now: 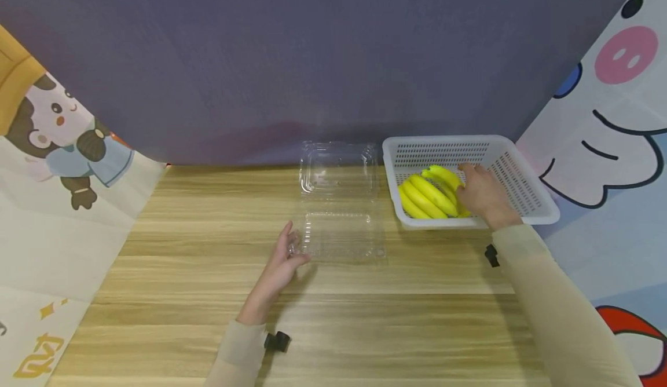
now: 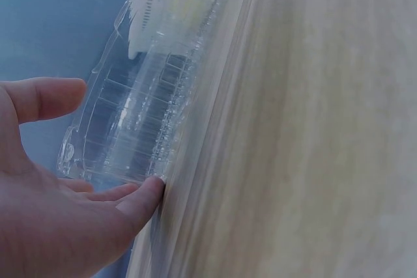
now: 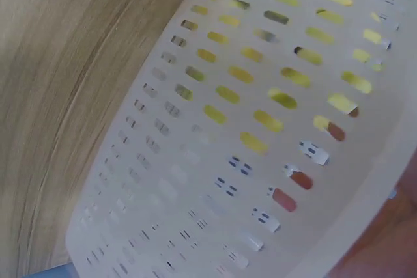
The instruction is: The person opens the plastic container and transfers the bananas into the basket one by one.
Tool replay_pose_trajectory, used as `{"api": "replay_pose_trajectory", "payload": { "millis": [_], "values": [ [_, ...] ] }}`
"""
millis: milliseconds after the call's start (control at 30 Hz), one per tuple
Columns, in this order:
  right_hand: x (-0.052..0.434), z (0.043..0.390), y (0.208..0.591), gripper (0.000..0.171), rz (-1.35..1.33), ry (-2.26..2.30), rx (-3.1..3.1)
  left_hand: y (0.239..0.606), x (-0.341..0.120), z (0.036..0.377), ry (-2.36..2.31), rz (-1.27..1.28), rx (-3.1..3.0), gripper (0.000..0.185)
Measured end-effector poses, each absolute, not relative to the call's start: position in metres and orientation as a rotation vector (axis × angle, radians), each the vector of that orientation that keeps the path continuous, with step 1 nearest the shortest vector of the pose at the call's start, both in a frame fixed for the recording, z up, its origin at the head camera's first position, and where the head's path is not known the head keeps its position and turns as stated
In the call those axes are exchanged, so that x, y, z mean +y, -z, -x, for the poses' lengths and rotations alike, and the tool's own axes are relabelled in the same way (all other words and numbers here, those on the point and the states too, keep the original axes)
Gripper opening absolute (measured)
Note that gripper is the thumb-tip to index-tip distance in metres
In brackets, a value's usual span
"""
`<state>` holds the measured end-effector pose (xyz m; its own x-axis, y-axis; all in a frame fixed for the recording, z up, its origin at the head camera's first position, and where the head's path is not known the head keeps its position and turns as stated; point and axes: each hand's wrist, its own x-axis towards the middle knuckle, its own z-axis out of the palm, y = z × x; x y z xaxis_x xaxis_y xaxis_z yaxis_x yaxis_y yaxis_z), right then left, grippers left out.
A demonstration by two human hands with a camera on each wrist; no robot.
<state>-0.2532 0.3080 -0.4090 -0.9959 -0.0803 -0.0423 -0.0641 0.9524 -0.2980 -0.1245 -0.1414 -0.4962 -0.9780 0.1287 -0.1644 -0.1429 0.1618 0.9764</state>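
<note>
Head view shows your left hand [image 1: 281,259] open, fingers straight, touching the near left corner of the clear clamshell box [image 1: 339,213], which lies opened out near the far edge of the wooden tabletop [image 1: 365,317]. Your right hand [image 1: 482,193] reaches into the white basket [image 1: 521,193] at the tabletop's far right corner, fingers curled over the bananas [image 1: 427,193]. Through the basket's slotted wall, the right wrist view shows yellow. Cartoon-printed cloths [image 1: 57,201] hang along both side edges.

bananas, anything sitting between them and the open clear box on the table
Nothing loose lies between the yellow bananas and the open clear plastic clamshell box. Only the white perforated plastic basket wall stands there, so they must come up over its rim.
</note>
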Motion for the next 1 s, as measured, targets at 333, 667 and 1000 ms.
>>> {"api": "replay_pose_trajectory", "payload": {
  "millis": [333,667,1000],
  "values": [
    [0.307,0.252,0.408,0.053,0.099,0.446,3.039,0.496,-0.141,0.125,-1.898,0.022,2.234,0.097],
    [0.305,0.250,0.408,0.049,0.101,0.439,3.074,0.495,-0.140,0.125,-1.896,0.035,2.245,0.098],
    [0.291,0.241,0.397,0.045,0.174,0.427,3.151,0.495,-0.140,0.125,-1.905,0.037,2.234,0.099]
  ]
}}
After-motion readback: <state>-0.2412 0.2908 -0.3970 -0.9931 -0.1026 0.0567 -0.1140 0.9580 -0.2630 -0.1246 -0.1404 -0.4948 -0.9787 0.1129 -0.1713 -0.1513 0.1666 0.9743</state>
